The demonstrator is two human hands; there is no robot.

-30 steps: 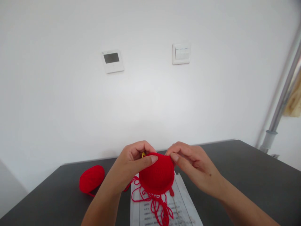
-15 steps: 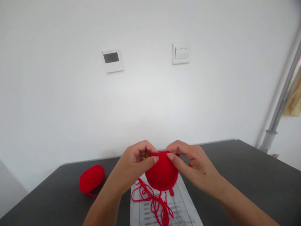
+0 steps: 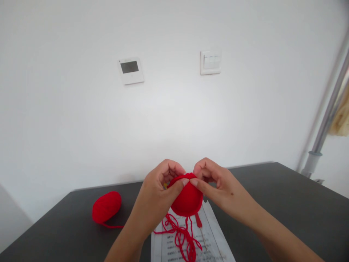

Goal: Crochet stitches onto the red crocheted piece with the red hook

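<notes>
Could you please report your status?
Both hands pinching red knitted piece; loose yarn beneath, on printed paper.

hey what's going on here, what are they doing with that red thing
A person is pinching the top edge of a red knitted or crocheted piece between the thumbs and fingers of the left hand and right hand. It is held up over printed sheets, where loose red yarn and a thin tool with a red handle lie. A ball of red yarn sits to the left on the dark table.
</notes>
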